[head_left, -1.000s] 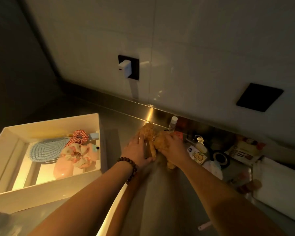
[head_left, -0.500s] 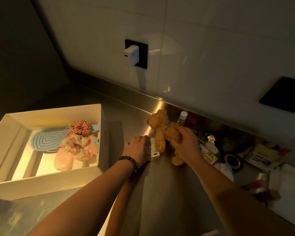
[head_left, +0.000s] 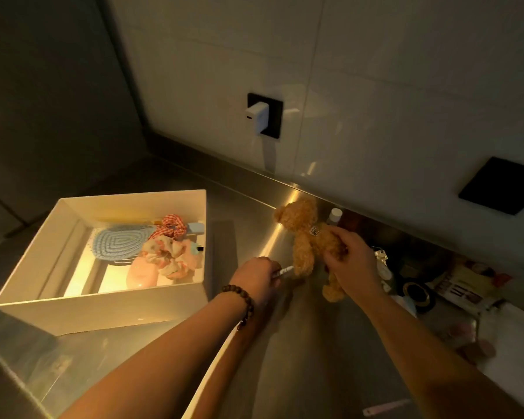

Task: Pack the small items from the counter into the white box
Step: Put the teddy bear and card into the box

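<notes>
The right hand (head_left: 350, 264) grips the bear (head_left: 307, 237) by its middle, up off the counter (head_left: 300, 343), right of the box (head_left: 103, 306). The left hand (head_left: 256, 278) pinches its tag (head_left: 283, 271). A hard pull could rip the tag, or the bear could bump the bottle (head_left: 335, 215) over.

Dim warm light, glare streak on counter (head_left: 273, 246), bowed edges

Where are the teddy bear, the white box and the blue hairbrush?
teddy bear (head_left: 300, 217): head view, on its head.
white box (head_left: 103, 306): head view, near outer wall.
blue hairbrush (head_left: 118, 241): head view, middle of its back.
</notes>
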`<act>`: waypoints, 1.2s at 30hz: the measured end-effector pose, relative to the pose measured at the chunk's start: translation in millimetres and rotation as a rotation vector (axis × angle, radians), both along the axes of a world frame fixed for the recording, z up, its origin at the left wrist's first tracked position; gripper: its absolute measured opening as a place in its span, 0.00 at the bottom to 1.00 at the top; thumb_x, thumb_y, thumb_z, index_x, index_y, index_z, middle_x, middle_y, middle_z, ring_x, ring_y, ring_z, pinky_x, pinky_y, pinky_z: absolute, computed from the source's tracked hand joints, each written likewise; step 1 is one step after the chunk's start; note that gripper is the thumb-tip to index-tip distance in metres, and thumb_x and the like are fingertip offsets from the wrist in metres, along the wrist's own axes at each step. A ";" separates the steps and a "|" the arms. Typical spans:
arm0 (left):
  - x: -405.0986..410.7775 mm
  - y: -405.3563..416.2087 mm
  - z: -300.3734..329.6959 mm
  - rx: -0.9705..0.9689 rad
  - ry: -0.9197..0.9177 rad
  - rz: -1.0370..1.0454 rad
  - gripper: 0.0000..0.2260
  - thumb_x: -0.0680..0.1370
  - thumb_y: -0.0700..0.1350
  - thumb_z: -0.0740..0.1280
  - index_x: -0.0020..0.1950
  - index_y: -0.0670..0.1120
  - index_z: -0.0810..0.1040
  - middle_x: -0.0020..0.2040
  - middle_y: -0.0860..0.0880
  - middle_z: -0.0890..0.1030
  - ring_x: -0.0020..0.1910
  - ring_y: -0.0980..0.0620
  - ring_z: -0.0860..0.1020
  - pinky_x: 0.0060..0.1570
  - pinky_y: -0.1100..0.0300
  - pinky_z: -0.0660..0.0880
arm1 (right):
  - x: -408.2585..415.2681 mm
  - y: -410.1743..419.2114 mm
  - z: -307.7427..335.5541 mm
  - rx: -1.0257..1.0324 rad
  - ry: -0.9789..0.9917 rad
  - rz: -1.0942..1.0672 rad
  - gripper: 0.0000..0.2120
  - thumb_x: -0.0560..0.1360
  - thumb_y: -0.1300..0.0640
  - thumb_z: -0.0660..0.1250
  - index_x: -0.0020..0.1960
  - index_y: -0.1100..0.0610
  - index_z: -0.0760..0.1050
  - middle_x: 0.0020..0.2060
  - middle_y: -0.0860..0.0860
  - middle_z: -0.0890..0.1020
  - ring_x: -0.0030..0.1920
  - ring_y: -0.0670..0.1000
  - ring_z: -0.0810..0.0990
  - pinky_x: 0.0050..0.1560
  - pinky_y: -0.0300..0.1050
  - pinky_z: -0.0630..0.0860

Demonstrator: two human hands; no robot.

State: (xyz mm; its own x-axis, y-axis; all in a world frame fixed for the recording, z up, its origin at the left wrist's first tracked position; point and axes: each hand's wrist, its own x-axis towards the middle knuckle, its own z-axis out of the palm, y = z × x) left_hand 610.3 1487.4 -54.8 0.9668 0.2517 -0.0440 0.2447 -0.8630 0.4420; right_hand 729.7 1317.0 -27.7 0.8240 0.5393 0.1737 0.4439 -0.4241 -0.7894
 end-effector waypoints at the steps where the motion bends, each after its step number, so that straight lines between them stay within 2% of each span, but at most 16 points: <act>1: -5.3 -1.8 11.8 -0.018 -0.029 -0.018 0.09 0.77 0.47 0.61 0.50 0.46 0.79 0.45 0.46 0.80 0.44 0.48 0.77 0.43 0.54 0.75 | -1.1 2.1 8.0 0.025 -0.014 0.000 0.22 0.74 0.60 0.68 0.66 0.49 0.71 0.56 0.49 0.75 0.57 0.49 0.75 0.52 0.40 0.72; 3: -18.2 -2.2 39.8 -0.035 -0.100 -0.052 0.09 0.77 0.47 0.61 0.50 0.45 0.79 0.43 0.46 0.80 0.41 0.48 0.77 0.41 0.54 0.75 | -2.8 9.1 27.7 0.081 -0.039 -0.003 0.22 0.73 0.61 0.69 0.65 0.50 0.73 0.55 0.48 0.76 0.57 0.50 0.76 0.52 0.40 0.73; 6: -45.2 13.6 84.0 -0.034 -0.229 -0.003 0.10 0.76 0.47 0.62 0.51 0.46 0.80 0.44 0.47 0.80 0.41 0.50 0.76 0.41 0.56 0.74 | -8.3 28.1 61.6 0.173 -0.010 0.038 0.21 0.72 0.61 0.69 0.63 0.50 0.74 0.54 0.49 0.78 0.54 0.50 0.78 0.56 0.51 0.77; 7: -55.9 23.3 96.7 -0.019 -0.263 0.031 0.09 0.76 0.47 0.63 0.51 0.46 0.80 0.44 0.47 0.80 0.42 0.50 0.76 0.42 0.56 0.74 | -11.5 36.3 71.8 0.191 -0.008 0.065 0.20 0.72 0.61 0.70 0.62 0.50 0.74 0.54 0.48 0.78 0.53 0.48 0.78 0.56 0.51 0.77; 10: -89.4 60.5 124.1 0.019 -0.314 0.157 0.08 0.76 0.48 0.64 0.51 0.47 0.79 0.45 0.48 0.80 0.44 0.51 0.76 0.45 0.53 0.75 | -25.1 64.9 94.8 0.204 -0.025 0.133 0.21 0.72 0.59 0.70 0.63 0.48 0.73 0.55 0.48 0.77 0.54 0.46 0.77 0.54 0.46 0.76; 12: -114.1 90.3 135.1 0.037 -0.312 0.249 0.08 0.76 0.47 0.64 0.52 0.48 0.79 0.46 0.49 0.80 0.45 0.52 0.76 0.46 0.55 0.75 | -40.4 87.9 103.9 0.209 -0.045 0.185 0.20 0.73 0.58 0.70 0.63 0.48 0.73 0.54 0.46 0.77 0.54 0.45 0.76 0.52 0.41 0.75; 15: -153.3 135.6 143.6 0.058 -0.302 0.380 0.08 0.76 0.48 0.65 0.52 0.50 0.79 0.45 0.51 0.79 0.44 0.53 0.76 0.43 0.59 0.73 | -68.4 127.8 110.2 0.202 -0.068 0.270 0.18 0.73 0.57 0.69 0.61 0.45 0.73 0.50 0.39 0.75 0.49 0.35 0.75 0.45 0.30 0.70; 17: -179.7 163.5 146.8 0.079 -0.319 0.448 0.08 0.75 0.49 0.64 0.51 0.49 0.79 0.44 0.51 0.79 0.42 0.53 0.76 0.42 0.59 0.74 | -87.0 157.3 110.2 0.178 -0.085 0.327 0.19 0.73 0.57 0.69 0.61 0.43 0.72 0.49 0.35 0.74 0.48 0.31 0.74 0.42 0.29 0.69; 20: -214.1 201.3 149.3 0.090 -0.346 0.508 0.06 0.75 0.49 0.64 0.48 0.50 0.79 0.40 0.51 0.79 0.40 0.54 0.76 0.39 0.60 0.74 | -112.0 202.4 105.0 0.126 -0.089 0.410 0.21 0.73 0.58 0.69 0.62 0.42 0.72 0.53 0.41 0.75 0.51 0.36 0.75 0.45 0.31 0.70; 25: -255.8 258.2 140.5 0.079 -0.364 0.528 0.06 0.75 0.48 0.63 0.47 0.50 0.80 0.40 0.53 0.80 0.39 0.56 0.77 0.39 0.60 0.76 | -153.7 270.8 87.1 -0.010 -0.079 0.520 0.21 0.72 0.56 0.70 0.57 0.35 0.70 0.50 0.33 0.73 0.51 0.36 0.74 0.44 0.29 0.70; 30: -272.7 304.8 128.5 0.071 -0.344 0.526 0.06 0.76 0.47 0.63 0.49 0.49 0.79 0.42 0.50 0.80 0.39 0.55 0.76 0.38 0.66 0.71 | -184.2 306.8 54.4 -0.271 -0.069 0.631 0.17 0.71 0.53 0.72 0.51 0.33 0.71 0.50 0.34 0.74 0.54 0.41 0.75 0.53 0.35 0.73; 33: -271.4 317.3 123.7 0.051 -0.344 0.505 0.07 0.77 0.47 0.63 0.50 0.49 0.79 0.42 0.51 0.79 0.40 0.55 0.76 0.38 0.66 0.71 | -195.6 312.7 40.5 -0.441 -0.079 0.707 0.18 0.71 0.54 0.72 0.53 0.36 0.73 0.56 0.38 0.75 0.56 0.43 0.74 0.57 0.39 0.74; 36: -265.4 318.1 120.0 0.028 -0.339 0.450 0.07 0.77 0.47 0.63 0.49 0.49 0.79 0.42 0.50 0.79 0.39 0.54 0.76 0.39 0.65 0.72 | -199.4 314.5 35.8 -0.541 -0.058 0.731 0.18 0.70 0.55 0.72 0.55 0.38 0.73 0.57 0.39 0.74 0.56 0.43 0.74 0.54 0.36 0.74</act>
State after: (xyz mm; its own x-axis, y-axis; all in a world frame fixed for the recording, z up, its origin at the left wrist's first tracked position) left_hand 344.9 1805.5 65.2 0.7227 0.6392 0.2629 0.4399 -0.7188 0.5383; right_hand 530.3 1631.5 8.1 0.2430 0.9437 -0.2243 0.7805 -0.3275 -0.5325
